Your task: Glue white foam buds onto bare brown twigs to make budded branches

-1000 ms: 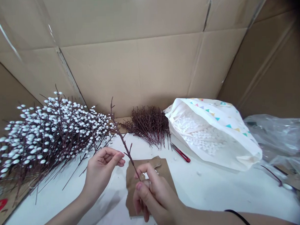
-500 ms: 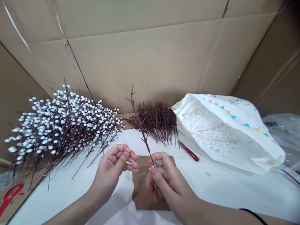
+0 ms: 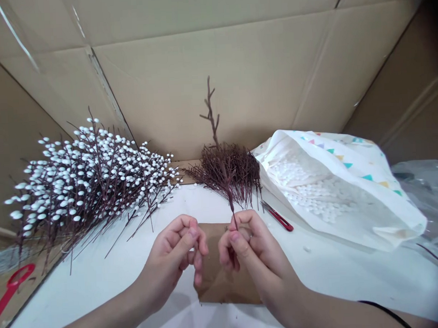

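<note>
My right hand pinches a brown artificial twig near its lower end. The twig stands upright with short bare side shoots, and its top rises in front of the cardboard wall. My left hand is to its left, apart from the twig, with thumb and fingertips pressed together; whether something small is between them is hidden. Under both hands lies a brown cardboard piece. Straight ahead is a pile of bare brown twigs. At the left, a big heap of twigs with white berries spreads out.
An open white bag with small white berries inside sits at the right. Beside it lies a red utility knife. A red ring-ended tool is at the far left, and clear plastic at the far right. Cardboard walls enclose the white table.
The twig has moved up and right with my right hand and stands straighter. My left hand has shifted slightly right and down. The view has tilted a little.
</note>
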{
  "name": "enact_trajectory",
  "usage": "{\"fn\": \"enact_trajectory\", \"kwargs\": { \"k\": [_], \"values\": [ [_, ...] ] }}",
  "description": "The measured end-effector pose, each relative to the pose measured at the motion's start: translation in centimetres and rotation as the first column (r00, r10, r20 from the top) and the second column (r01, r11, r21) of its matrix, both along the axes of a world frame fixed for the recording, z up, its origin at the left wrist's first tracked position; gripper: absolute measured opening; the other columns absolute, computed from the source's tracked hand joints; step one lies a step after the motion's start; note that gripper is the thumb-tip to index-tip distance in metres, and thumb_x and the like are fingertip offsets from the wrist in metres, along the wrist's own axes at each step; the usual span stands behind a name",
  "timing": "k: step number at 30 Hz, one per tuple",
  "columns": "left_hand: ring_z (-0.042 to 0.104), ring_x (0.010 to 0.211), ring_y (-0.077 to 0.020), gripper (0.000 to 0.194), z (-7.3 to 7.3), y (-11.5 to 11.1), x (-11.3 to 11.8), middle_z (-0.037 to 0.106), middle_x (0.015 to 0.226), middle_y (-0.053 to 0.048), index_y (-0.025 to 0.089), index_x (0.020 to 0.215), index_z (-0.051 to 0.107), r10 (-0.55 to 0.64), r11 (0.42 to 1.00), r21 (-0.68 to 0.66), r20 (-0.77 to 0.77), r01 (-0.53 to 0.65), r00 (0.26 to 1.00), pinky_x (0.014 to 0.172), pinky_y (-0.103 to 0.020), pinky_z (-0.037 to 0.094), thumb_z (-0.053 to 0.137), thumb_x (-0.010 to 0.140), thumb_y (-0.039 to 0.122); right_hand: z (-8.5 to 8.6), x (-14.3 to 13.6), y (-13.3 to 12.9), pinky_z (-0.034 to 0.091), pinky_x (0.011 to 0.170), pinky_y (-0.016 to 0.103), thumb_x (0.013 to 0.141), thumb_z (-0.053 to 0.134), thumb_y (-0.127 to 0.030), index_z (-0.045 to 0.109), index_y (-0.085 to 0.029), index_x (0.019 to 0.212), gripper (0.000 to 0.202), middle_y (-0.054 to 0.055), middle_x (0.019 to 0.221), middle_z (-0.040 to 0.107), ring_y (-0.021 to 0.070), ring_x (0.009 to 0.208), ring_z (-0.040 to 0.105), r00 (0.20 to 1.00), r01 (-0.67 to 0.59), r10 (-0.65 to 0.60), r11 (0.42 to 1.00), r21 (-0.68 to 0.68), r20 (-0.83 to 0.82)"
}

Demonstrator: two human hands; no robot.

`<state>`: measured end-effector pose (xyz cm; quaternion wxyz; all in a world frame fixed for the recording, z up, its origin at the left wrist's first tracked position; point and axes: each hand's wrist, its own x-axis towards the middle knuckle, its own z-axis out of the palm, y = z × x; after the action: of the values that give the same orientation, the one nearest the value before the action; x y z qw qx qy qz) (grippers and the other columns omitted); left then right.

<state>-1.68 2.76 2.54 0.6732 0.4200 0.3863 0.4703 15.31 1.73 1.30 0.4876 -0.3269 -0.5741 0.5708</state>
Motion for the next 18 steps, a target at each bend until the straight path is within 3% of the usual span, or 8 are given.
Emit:
{"fn": "enact_trajectory", "kwargs": {
  "k": [4, 10, 13, 18],
  "values": [
    [0.051, 0.043, -0.0051, 0.023, -0.1, -0.4, 0.3, 0.061, 0.066, 0.002, 0.017, 0.072, 0.061, -0.044, 0.994, -0.096, 0.078, 0.052, 0.996, 0.039, -0.015, 0.046, 0.073, 0.077, 0.037, 1.0, 0.4, -0.3, 0.036, 0.058, 0.022, 0.095, 0.044, -0.046, 0.043, -0.021, 0.081, 0.029, -0.005, 0.068, 0.042, 0.0091, 0.062, 0.041, 0.997, 0.068, -0.064, 0.991, -0.118, 0.04],
    [0.055, 0.044, -0.0067, 0.02, 0.0, -1.2, 0.5, 0.062, 0.058, 0.002, 0.018, 0.073, 0.071, -0.09, 0.985, -0.138, 0.124, 0.107, 0.988, 0.044, -0.016, 0.048, 0.075, 0.075, 0.038, 2.2, -0.3, -0.6, 0.034, 0.046, 0.02, 0.082, 0.063, -0.05, 0.044, -0.022, 0.081, 0.033, -0.009, 0.058, 0.03, 0.0061, 0.047, 0.036, 0.992, -0.085, 0.067, 0.982, -0.168, -0.109],
    [0.058, 0.045, -0.0084, 0.02, -0.1, -1.3, 0.4, 0.063, 0.054, 0.001, 0.019, 0.076, 0.074, -0.102, 0.987, -0.11, 0.101, 0.113, 0.99, 0.047, -0.017, 0.049, 0.074, 0.076, 0.039, 2.1, -0.6, -0.4, 0.03, 0.041, 0.019, 0.083, 0.062, -0.048, 0.047, -0.022, 0.078, 0.03, -0.01, 0.054, 0.024, 0.005, 0.042, 0.027, 0.999, -0.04, 0.037, 0.994, -0.1, -0.035],
    [0.064, 0.056, -0.0117, 0.016, -0.5, -1.2, 0.0, 0.07, 0.068, -0.002, 0.022, 0.086, 0.077, -0.089, 0.995, 0.046, -0.039, 0.091, 0.995, 0.056, -0.02, 0.054, 0.068, 0.082, 0.034, 1.3, 0.1, 0.2, 0.025, 0.04, 0.023, 0.088, 0.056, -0.042, 0.054, -0.021, 0.073, 0.026, -0.01, 0.05, 0.019, 0.0071, 0.042, 0.019, 0.965, 0.108, -0.137, 0.985, 0.136, 0.222]
  ]
}}
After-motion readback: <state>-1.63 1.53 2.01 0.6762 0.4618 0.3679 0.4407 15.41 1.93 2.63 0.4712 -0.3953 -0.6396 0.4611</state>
